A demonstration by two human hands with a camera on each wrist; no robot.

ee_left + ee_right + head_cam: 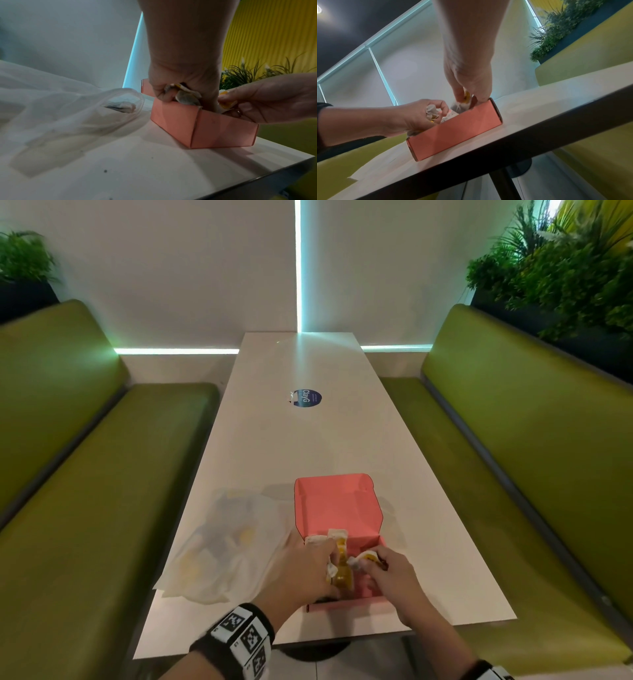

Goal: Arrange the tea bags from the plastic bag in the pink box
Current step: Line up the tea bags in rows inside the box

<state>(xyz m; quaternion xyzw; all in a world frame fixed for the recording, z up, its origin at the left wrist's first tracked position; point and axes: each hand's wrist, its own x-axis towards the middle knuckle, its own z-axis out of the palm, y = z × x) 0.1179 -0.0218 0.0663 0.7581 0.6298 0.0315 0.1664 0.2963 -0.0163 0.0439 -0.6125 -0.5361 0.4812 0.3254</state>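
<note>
An open pink box stands near the table's front edge, lid tilted away from me. My left hand grips a bunch of tea bags over the box's left side. Just to its right, my right hand pinches one tea bag with a yellow tag inside the box. The crumpled clear plastic bag lies left of the box with more tea bags showing through it.
The white table runs away from me toward a wall and carries a round blue sticker. Green benches flank both sides. Plants stand behind the right bench. The box sits close to the table's front edge.
</note>
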